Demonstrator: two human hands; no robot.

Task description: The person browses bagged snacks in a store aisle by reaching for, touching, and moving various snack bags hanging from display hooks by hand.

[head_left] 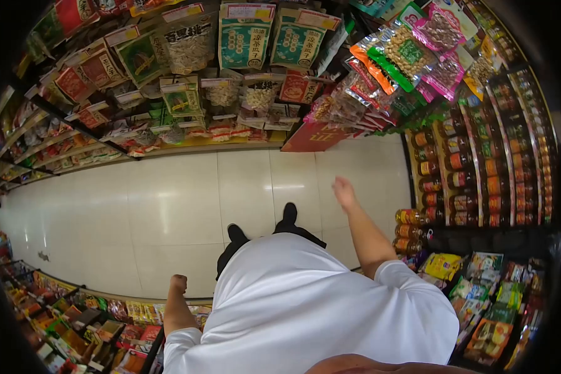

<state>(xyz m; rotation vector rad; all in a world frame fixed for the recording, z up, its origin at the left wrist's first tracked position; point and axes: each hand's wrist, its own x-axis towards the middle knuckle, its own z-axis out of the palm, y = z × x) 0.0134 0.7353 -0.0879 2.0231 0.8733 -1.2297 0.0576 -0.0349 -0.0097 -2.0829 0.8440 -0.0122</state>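
On the two teal bags (245, 47) in the top row ahead of you, large Chinese characters stand on a pale panel, with "瓜子" readable at the end. The red board (311, 138) at the end of that shelf (187, 148) shows "证", partly covered by the hanging packets (409, 56), whose own small print is too fine to read. Three big oil-coloured bottles (408, 217) are visible in a stack beside the rack of jars (456, 161), whose labels are mostly red and orange. You have two black shoes (289, 213) on the pale floor tiles (168, 215), the right one a little ahead of the left. Your hands are well apart from each other. Your right arm reaches forward and out over the floor, and the right hand (344, 192) is open with fingers loosely extended, nearest to the red board and packets but touching neither. Your left arm is out at your side, and the left hand (179, 283) looks bent inward near the lower-left shelf of packets (134, 311); it is small and dim there, so you cannot fairly tell whether its fingers are closed. Your white shirt (305, 299) fills the lower middle.
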